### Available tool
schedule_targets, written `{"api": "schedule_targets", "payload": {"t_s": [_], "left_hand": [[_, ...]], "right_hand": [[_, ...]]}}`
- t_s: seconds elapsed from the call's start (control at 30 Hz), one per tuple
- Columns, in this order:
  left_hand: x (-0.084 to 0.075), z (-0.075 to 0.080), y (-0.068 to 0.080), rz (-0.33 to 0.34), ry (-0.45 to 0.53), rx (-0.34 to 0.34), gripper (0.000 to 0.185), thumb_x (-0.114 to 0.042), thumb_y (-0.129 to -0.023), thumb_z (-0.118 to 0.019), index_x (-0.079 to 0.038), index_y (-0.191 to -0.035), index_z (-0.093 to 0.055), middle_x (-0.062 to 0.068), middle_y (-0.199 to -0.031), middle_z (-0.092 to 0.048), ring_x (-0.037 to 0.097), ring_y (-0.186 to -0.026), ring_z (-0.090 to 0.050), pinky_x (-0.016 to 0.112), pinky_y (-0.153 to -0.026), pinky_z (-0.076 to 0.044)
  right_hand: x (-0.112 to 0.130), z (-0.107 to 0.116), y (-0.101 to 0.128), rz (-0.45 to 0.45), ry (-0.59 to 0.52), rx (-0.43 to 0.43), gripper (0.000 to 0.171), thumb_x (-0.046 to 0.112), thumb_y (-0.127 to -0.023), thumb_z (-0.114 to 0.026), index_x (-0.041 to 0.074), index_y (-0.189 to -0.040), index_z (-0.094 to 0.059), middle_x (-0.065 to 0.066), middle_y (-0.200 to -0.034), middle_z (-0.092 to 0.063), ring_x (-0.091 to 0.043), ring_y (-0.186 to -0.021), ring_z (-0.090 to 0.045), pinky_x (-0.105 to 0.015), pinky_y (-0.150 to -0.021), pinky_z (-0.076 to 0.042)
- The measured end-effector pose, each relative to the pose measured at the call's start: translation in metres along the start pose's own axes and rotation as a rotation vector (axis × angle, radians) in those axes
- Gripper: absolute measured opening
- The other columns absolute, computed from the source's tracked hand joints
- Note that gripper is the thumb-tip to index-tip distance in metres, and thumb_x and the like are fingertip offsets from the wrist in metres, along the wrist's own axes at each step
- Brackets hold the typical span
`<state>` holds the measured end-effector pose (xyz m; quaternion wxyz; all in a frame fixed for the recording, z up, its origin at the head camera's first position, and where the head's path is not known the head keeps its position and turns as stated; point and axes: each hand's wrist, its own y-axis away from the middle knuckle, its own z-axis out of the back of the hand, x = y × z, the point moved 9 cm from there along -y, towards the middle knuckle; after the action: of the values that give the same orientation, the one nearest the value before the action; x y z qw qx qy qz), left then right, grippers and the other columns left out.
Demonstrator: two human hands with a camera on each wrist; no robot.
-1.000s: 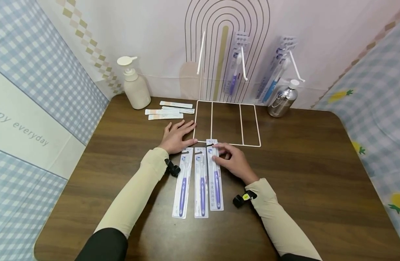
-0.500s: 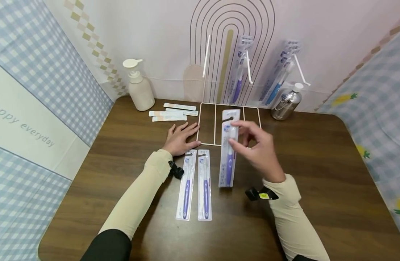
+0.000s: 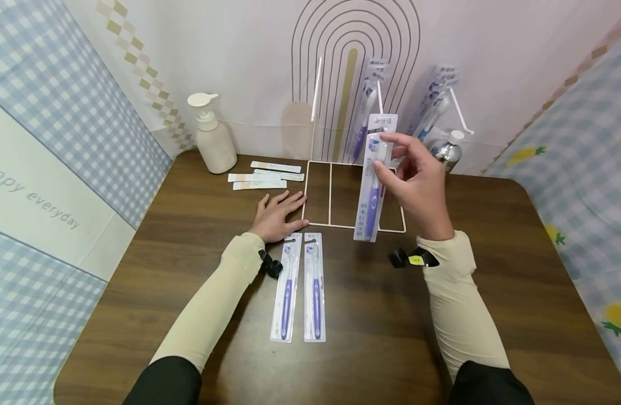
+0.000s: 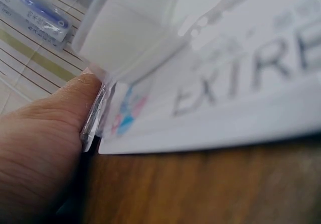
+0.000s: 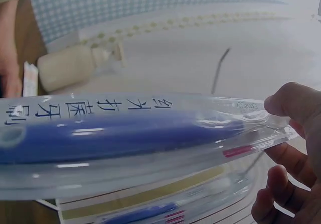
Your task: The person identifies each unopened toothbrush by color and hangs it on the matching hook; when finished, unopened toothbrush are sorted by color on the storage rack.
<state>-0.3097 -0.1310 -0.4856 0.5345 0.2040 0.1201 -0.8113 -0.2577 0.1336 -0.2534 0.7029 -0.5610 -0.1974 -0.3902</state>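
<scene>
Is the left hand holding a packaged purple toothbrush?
No, the left hand lies flat on the brown wooden table; the right hand holds one.

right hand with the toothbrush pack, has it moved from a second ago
Yes. The right hand has lifted the toothbrush pack off the table, up and back toward the wire rack and its hooks.

held toothbrush pack: purple handle, clear blister | bench: dark wood grain | pump bottle: cream | side walls: blue-white gingham | rack: white wire
</scene>
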Motion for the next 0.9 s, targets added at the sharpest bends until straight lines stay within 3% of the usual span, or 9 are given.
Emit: {"api": "schedule_targets", "payload": {"t_s": [0.13,0.23,0.4,0.63,0.8,0.9], "left_hand": [[-0.001,-0.002,0.001,-0.005,0.003,0.002,0.076,-0.059,-0.103,-0.060,-0.029,-0.168,-0.033,-0.013,-0.173,-0.026,0.021,-0.161,-0.015,0.056,-0.126,0.005],[-0.001,-0.001,0.001,-0.004,0.011,-0.002,0.076,-0.059,-0.103,-0.060,-0.029,-0.168,-0.034,-0.012,-0.173,-0.026,0.021,-0.161,-0.015,0.056,-0.126,0.005],[-0.002,0.000,0.002,-0.004,0.014,-0.012,0.075,-0.057,-0.103,-0.061,-0.028,-0.167,-0.035,-0.012,-0.173,-0.027,0.021,-0.161,-0.016,0.056,-0.126,0.005],[-0.001,0.001,0.002,-0.003,0.015,-0.008,0.075,-0.058,-0.103,-0.061,-0.029,-0.167,-0.035,-0.012,-0.172,-0.027,0.021,-0.161,-0.016,0.056,-0.126,0.005],[-0.001,0.001,0.002,0.002,0.018,-0.008,0.075,-0.057,-0.103,-0.061,-0.029,-0.167,-0.035,-0.012,-0.173,-0.027,0.021,-0.161,-0.016,0.056,-0.126,0.005],[-0.002,0.001,0.002,-0.001,0.015,-0.008,0.075,-0.058,-0.103,-0.061,-0.029,-0.167,-0.035,-0.012,-0.172,-0.027,0.020,-0.161,-0.016,0.056,-0.126,0.004]], "right_hand": [[0.000,-0.008,-0.006,-0.006,-0.018,-0.008,0.039,-0.008,-0.089,-0.077,-0.005,-0.127,-0.069,-0.025,-0.090,-0.064,-0.009,-0.057,-0.040,-0.020,-0.053,-0.033],[0.000,-0.012,-0.014,0.002,-0.040,-0.037,0.038,-0.011,-0.089,-0.076,-0.012,-0.125,-0.066,-0.030,-0.090,-0.063,-0.005,-0.058,-0.040,-0.018,-0.054,-0.033],[-0.013,-0.016,-0.032,-0.003,-0.056,-0.085,0.039,-0.009,-0.089,-0.077,-0.012,-0.126,-0.066,-0.031,-0.093,-0.064,-0.004,-0.056,-0.040,-0.018,-0.054,-0.034],[-0.038,-0.022,-0.056,-0.098,-0.041,-0.110,0.038,-0.002,-0.091,-0.076,-0.002,-0.128,-0.070,-0.019,-0.094,-0.065,-0.006,-0.056,-0.040,-0.019,-0.056,-0.036],[-0.043,-0.023,-0.064,-0.128,-0.046,-0.105,0.040,-0.001,-0.091,-0.076,0.000,-0.130,-0.070,-0.006,-0.092,-0.062,-0.007,-0.057,-0.040,-0.020,-0.057,-0.036],[-0.043,-0.023,-0.064,-0.128,-0.032,-0.091,0.043,0.000,-0.090,-0.077,0.002,-0.132,-0.069,0.000,-0.100,-0.057,-0.005,-0.062,-0.038,-0.020,-0.060,-0.036]]}}
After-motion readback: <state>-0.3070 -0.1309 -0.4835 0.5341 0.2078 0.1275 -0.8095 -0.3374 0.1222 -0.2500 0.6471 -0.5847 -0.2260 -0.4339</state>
